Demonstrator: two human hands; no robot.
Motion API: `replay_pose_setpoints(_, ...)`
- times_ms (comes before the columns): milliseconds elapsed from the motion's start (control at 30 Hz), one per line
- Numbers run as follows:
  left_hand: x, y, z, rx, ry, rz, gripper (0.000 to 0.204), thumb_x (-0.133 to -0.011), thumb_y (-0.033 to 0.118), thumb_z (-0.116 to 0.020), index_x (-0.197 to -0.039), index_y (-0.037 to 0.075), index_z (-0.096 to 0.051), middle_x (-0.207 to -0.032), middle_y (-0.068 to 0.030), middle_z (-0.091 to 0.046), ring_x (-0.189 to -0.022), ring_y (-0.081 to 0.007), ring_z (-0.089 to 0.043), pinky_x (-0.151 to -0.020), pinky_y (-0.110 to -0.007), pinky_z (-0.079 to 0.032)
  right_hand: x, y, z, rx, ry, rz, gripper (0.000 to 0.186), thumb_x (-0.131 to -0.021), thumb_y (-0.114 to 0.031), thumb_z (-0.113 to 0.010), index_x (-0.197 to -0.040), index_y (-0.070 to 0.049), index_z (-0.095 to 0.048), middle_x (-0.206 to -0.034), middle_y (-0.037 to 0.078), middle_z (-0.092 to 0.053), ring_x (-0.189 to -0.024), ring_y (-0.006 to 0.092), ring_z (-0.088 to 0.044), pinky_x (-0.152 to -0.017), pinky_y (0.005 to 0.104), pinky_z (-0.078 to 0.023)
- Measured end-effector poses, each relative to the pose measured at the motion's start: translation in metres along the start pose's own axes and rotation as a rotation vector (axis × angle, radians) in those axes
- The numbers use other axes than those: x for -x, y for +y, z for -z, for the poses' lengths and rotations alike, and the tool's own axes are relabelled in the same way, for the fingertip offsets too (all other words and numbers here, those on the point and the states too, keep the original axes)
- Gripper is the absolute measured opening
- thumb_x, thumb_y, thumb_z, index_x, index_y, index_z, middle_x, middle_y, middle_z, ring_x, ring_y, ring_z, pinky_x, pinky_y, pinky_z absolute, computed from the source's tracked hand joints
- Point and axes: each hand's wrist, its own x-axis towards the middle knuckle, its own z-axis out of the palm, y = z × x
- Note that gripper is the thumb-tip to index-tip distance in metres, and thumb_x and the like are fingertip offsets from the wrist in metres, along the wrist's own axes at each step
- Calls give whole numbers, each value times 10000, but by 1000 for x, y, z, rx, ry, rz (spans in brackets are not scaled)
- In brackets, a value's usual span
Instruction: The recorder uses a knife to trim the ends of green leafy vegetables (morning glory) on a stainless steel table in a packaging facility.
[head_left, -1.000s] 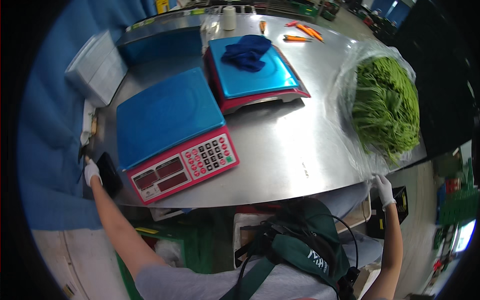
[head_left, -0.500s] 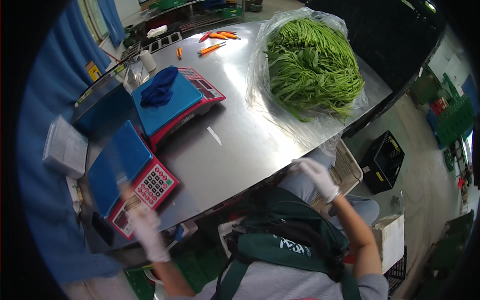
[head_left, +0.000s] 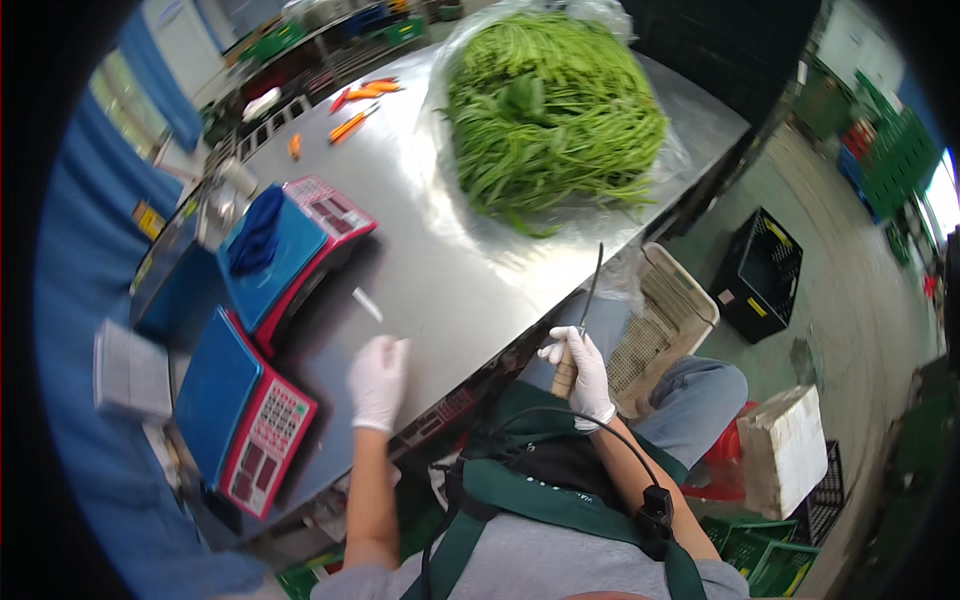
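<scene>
My right hand point(head_left: 583, 380), in a white glove, is closed around the wooden handle of a knife point(head_left: 565, 376). Its thin, dark, slightly curved blade points up and away, over the table's front edge. My left hand point(head_left: 378, 383), also gloved, hovers over the metal table point(head_left: 440, 310) with its fingers curled in; nothing sticks out of it, though its fingertips are hidden. To its left stands a red scale with a blue pan point(head_left: 218, 378). Long-stemmed leafy greens point(head_left: 550, 110) are heaped in a clear plastic bag point(head_left: 437, 150) at the far side.
Behind the near scale is a second scale point(head_left: 285, 275) bearing a dark blue cloth point(head_left: 257, 232). Orange and red cutters point(head_left: 348, 126) lie at the back. A beige crate point(head_left: 690, 310) stands beside my leg, a black crate point(head_left: 762, 275) on the floor, and a white block point(head_left: 785, 450) nearby.
The knife, at the near scale by my left hand before, is now in my right hand. My left hand has moved right, away from the scale. The view has shifted.
</scene>
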Motion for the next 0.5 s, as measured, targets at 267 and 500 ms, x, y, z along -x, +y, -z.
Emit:
replay_pose_setpoints(267, -30, 38, -35, 277, -72, -332, 294, -774, 176, -707, -1011, 33, -606, -954, -116, -630, -873, -274, -615, -790, -360, -489, -21, -12, 37, 145, 118, 15, 315, -985, -287, -457, -1062, -6, -576, -746, 39, -588, -800, 129, -567, -802, 265, -435)
replay_pose_setpoints(500, -151, 245, -84, 180, 100, -990, 854, -692, 378, -770, -1357, 1, -389, -1352, -197, -438, -1260, -348, -399, -1065, -417, -306, -18, -31, 78, 146, 188, 29, 317, -985, -266, -441, -1073, 10, -570, -751, 51, -590, -813, 145, -572, -838, 293, -440)
